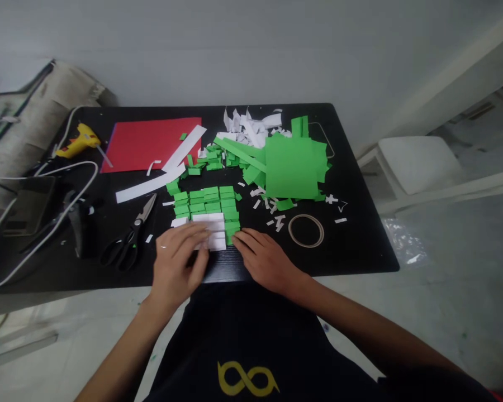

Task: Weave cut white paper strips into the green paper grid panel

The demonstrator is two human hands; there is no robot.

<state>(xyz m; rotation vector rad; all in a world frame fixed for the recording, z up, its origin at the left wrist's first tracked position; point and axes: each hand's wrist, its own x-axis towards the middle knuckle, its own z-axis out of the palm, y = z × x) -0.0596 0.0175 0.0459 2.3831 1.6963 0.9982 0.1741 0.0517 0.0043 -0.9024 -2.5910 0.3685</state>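
Observation:
A block of small folded green paper pieces lies in rows at the table's front, with folded white paper pieces in its near part. My left hand rests over the left of the white pieces, fingers stretched across them and thumb apart below. It partly hides the near left of the block. At the right edge, my right hand touches the near green pieces with its outstretched fingertips, the thumb hidden. No object shows inside either hand.
Scissors and a yellow glue gun lie left on the black table, near a white cable. Behind are a red sheet, white strips and paper scraps. Green sheets and a tape ring lie right.

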